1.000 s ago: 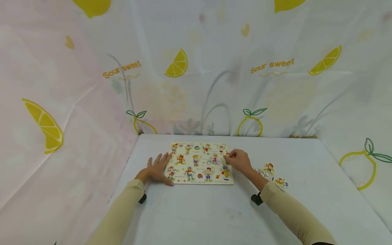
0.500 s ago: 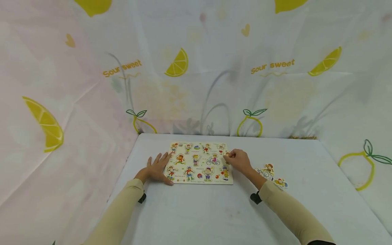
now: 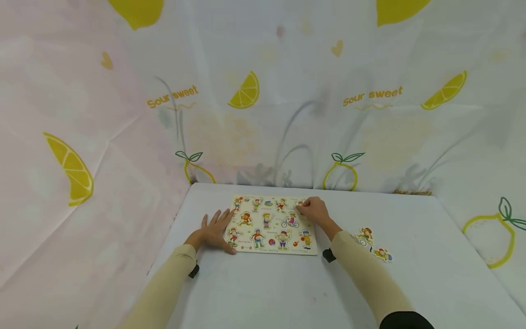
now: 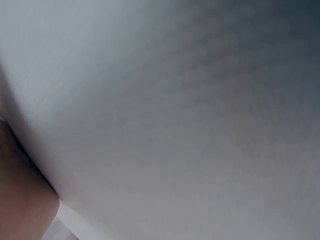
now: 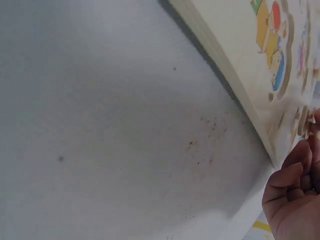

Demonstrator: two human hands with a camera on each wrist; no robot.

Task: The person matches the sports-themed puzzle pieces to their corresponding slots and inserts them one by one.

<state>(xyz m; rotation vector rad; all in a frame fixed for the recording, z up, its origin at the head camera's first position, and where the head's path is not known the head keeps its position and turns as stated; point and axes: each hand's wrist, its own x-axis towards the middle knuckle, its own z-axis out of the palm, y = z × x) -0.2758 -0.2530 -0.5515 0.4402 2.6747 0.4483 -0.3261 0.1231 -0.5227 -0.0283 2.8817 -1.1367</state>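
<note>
In the head view a cream wooden puzzle board (image 3: 278,228) with cartoon sports figures lies on the white table. My left hand (image 3: 215,232) rests at its left edge, fingers spread and straight, fingertips and thumb touching the board. At the upper right of the board, my right hand (image 3: 315,211) has its fingers curled, pinching a small puzzle piece (image 5: 304,122) over the board; most of the piece is hidden by the fingers. The right wrist view shows the curled fingers (image 5: 290,175) past the board's edge. In the left wrist view only a bit of skin and blurred white surface appear.
Several loose puzzle pieces (image 3: 382,254) lie on the white table (image 3: 267,292) to the right of the board, partly behind the right sleeve. A lemon-printed cloth (image 3: 271,137) hangs behind and beside the table.
My right hand has moved slightly up and left over the board, now covering its upper right figure. The left hand stays in place. The head view has shifted a little.
</note>
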